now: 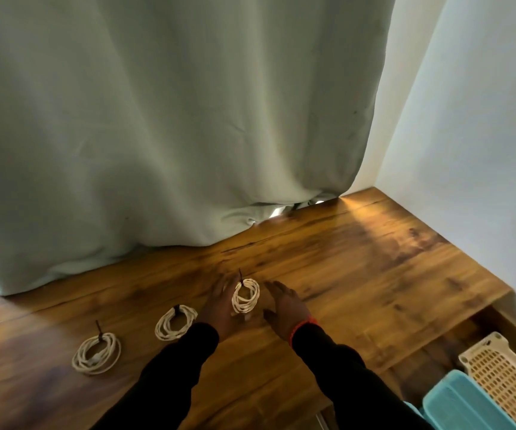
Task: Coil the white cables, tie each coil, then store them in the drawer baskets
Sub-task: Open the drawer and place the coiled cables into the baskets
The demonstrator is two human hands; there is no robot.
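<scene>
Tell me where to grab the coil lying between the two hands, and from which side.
Probably pinch the coil across its bundled strands beside the dark tie, coming from above. It lies flat on the wooden table, and the tie holds the loops together there, so they should lift as one.

A pale grey-green curtain (163,125) fills the upper left and centre of the frame, hanging in long soft folds. Its hem bunches on the wooden tabletop (374,262), and near the centre a small gap under the hem lets bright light through. The tabletop runs across the lower half of the frame, brown with darker streaks and a warm glare near its far right corner. A plain white wall (474,125) takes up the right side of the frame, meeting the tabletop along its right edge.
</scene>
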